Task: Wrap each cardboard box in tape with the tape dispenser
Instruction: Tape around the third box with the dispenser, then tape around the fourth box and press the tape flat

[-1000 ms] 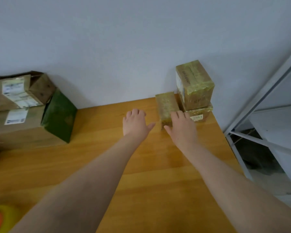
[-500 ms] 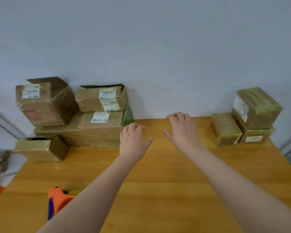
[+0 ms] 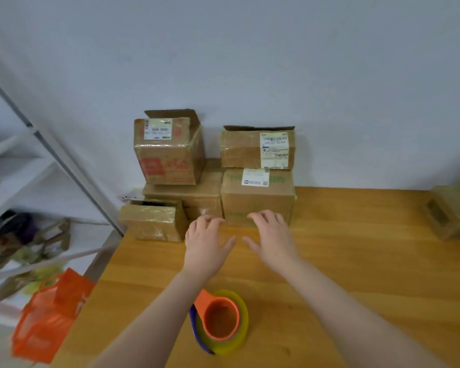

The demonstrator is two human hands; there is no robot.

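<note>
Head view: two bare forearms stretch across the wooden tabletop [image 3: 356, 261] toward its far left corner.
Left hand [image 3: 205, 245]: palm down, fingers loosely spread, holding nothing.
Right hand [image 3: 272, 240]: likewise slack and empty; its fingertips overlap the front of a lower box, contact unclear.
Cardboard boxes [image 3: 258, 197]: several stacked at the far left corner against the wall.
Tape dispenser [image 3: 219, 321]: orange with a yellow roll, lying untouched near the front edge, beside the left forearm.
Taped box [image 3: 452, 211]: at the right edge.
</note>
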